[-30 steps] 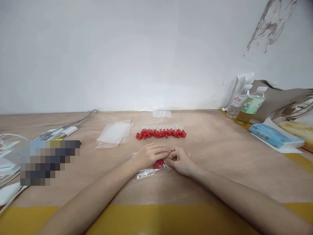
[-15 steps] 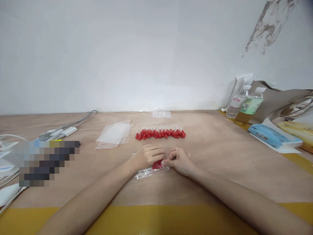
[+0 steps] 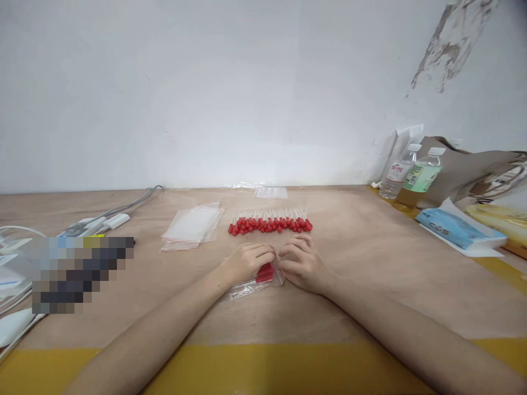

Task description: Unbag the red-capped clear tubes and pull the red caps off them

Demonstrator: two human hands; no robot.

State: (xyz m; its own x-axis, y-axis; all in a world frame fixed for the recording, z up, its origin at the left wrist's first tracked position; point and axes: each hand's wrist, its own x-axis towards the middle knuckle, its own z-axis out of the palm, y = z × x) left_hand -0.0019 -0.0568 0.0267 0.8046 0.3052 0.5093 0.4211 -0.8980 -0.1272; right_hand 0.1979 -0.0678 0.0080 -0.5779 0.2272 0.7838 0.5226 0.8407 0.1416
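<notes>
My left hand [image 3: 246,262] presses down on a small clear plastic bag [image 3: 255,282] that lies flat on the table and holds several red-tipped droppers. My right hand [image 3: 302,263] rests beside it, fingers spread and curled, touching the bag's right end. Just beyond both hands lies a row of several loose red-bulbed droppers [image 3: 269,223]. A stack of empty clear bags [image 3: 192,225] sits to the left of that row.
Two water bottles [image 3: 411,174], a brown paper bag [image 3: 465,170] and a blue tissue pack [image 3: 457,229] stand at the right. Cables and a white adapter [image 3: 102,220] lie at the left. One more clear bag [image 3: 270,192] lies by the wall.
My right hand has let go of its pinch on the bag's end and opened its fingers, shifting slightly away toward the dropper row. The left hand stays on the bag.
</notes>
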